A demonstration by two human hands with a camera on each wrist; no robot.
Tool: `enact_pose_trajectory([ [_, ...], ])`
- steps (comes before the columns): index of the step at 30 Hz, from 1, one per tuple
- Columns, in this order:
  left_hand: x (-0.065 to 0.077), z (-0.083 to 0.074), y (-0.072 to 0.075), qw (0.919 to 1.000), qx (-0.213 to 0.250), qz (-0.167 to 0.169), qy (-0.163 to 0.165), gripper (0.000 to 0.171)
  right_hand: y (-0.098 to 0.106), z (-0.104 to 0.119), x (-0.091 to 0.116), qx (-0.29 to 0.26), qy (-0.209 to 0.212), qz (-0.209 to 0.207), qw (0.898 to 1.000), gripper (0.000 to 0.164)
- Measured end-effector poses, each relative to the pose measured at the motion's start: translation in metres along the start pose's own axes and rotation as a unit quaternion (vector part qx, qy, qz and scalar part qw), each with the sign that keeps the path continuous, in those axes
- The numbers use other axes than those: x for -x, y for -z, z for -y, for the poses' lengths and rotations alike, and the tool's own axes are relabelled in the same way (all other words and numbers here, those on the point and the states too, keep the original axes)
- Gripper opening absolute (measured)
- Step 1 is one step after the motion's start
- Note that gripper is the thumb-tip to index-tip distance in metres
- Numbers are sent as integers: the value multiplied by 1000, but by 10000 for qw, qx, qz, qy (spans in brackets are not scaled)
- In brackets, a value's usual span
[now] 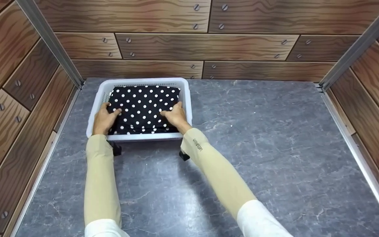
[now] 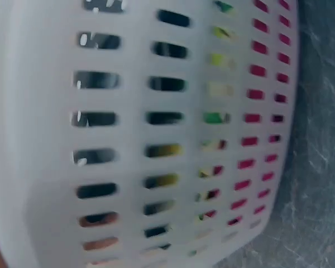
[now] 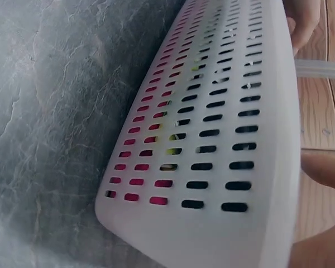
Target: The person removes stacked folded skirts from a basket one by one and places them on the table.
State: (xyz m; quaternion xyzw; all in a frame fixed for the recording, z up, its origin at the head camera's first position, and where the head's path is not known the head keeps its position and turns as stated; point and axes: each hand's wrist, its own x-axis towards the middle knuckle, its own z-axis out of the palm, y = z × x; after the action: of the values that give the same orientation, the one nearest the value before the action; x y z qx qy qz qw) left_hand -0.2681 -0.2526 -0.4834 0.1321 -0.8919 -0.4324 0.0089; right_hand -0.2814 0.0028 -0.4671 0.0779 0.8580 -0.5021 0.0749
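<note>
A folded black cloth with white polka dots [image 1: 143,105] lies in a white plastic basket [image 1: 143,136] in the head view. My left hand [image 1: 104,120] grips the cloth's left side, thumb on top, its other fingers mostly hidden. At the opposite side my right hand [image 1: 176,118] holds the cloth the same way, just inside the basket's right rim. Through the slotted wall [image 3: 218,167] in the right wrist view, pink fabric [image 3: 131,197] shows low down, with yellow and green bits above it. The left wrist view shows the basket wall [image 2: 134,134] close up.
The basket stands on a grey marbled surface [image 1: 275,148], near its back left corner. Wood-patterned panels [image 1: 163,46] rise at the back and both sides, with metal frame posts [image 1: 354,42] at the corners.
</note>
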Motion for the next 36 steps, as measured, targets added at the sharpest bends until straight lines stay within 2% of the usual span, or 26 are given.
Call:
enact_pose_trajectory([
  [4,-1,2,2,9995,50,-307,-38,62,1,-6,-5,-782,-9,139,9968,71],
  [7,-1,4,2,9995,57,-311,-32,58,1,-9,-8,-1059,-36,298,9939,68],
  [13,-1,4,2,9997,147,176,-43,61,1,-14,-11,-1479,-60,388,9882,62],
  [19,2,-2,9,9970,195,728,166,67,0,-16,-12,-1647,81,503,9850,68],
  [22,4,-5,11,9971,225,706,165,67,0,-18,-12,-1813,99,512,9820,69],
  [27,4,-6,12,9995,182,247,-94,56,2,-19,-15,-2303,59,493,9718,62],
  [29,4,-6,11,9995,168,168,-203,52,2,-19,-16,-2419,26,519,9689,60],
  [33,4,-7,9,9981,325,470,-213,52,0,-19,-17,-2494,74,515,9670,58],
  [36,3,-5,6,9961,424,736,-221,55,-3,-20,-16,-2138,476,354,9751,62],
])
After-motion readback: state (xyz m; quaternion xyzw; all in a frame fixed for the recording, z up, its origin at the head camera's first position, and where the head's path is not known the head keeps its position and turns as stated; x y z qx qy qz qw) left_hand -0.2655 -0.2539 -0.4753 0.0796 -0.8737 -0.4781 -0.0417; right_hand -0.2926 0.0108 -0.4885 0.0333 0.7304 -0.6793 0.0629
